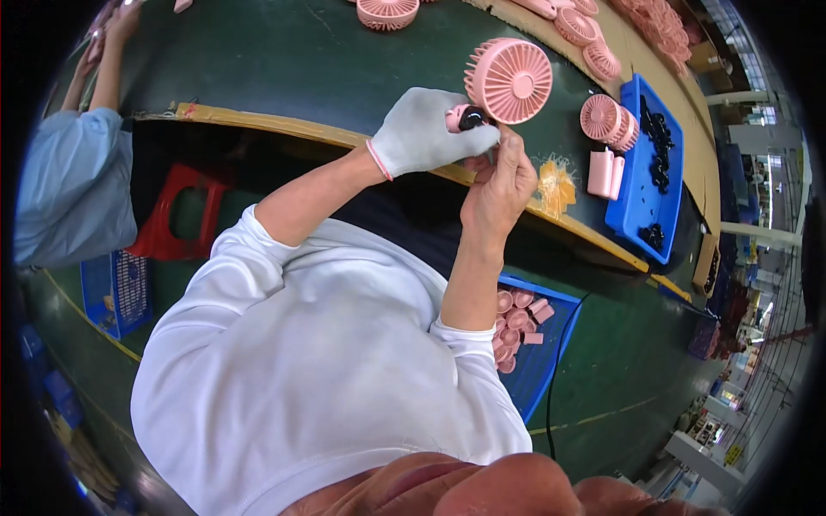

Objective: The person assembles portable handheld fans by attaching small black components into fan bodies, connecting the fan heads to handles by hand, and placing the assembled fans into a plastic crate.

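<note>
On our green tabletop (267, 73) we see a blue tray (635, 206) toward the right end, pink fans (601, 118) beside it, and, apparently, yellow tape (555, 185) at the near edge.

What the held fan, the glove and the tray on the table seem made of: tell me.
Held fan: likely moulded plastic, smooth with a soft sheen; its thin ribs are even and uniformly pink.
Glove: seemingly fabric, perhaps knitted, matte; it fits closely, with a pink-edged cuff.
Tray: probably rigid plastic, slightly glossy; its colour is an even blue and its walls look stiff.
</note>
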Motion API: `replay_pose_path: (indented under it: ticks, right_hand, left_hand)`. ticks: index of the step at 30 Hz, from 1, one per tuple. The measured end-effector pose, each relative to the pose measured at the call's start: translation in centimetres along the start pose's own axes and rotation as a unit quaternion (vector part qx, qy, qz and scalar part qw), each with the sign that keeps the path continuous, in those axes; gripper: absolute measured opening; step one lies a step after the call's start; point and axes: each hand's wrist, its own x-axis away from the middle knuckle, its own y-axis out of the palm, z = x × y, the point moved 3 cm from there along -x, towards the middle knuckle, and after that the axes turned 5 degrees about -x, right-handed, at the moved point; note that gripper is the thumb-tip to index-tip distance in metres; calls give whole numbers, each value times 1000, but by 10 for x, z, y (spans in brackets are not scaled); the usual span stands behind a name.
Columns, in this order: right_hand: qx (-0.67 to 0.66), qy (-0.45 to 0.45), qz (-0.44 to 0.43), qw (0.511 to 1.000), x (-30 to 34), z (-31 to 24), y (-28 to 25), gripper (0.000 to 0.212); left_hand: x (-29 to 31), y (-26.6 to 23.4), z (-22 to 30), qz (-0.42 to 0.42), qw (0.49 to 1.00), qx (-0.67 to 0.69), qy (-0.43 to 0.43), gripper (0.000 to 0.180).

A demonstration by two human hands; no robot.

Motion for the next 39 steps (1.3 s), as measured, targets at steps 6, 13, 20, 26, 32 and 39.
replay_pose_path:
  ticks: [6,13,20,26,32,39]
  right_hand:
    - [47,13,-17,999,-9,9,-6,49]
    - [-71,223,-48,971,-28,13,-2,47]
    - [-6,168,20,986,-42,9,-3,29]
    - [269,-75,-51,959,-58,-9,4,34]
    - [609,-46,-81,788,-99,-70,-40,38]
    - [810,-145,-23,568,-144,-73,-102,23]
  left_hand:
    - [-6,16,-8,6,1000,27,1,34]
    - [-6,24,-8,-177,880,407,-169,53]
    - [-19,51,-46,-99,870,422,-235,55]
    - [-17,25,-30,-76,943,273,-177,49]
    - [-35,-33,-33,-33,998,24,-51,39]
    - [-97,-129,-131,169,885,-426,81,45]
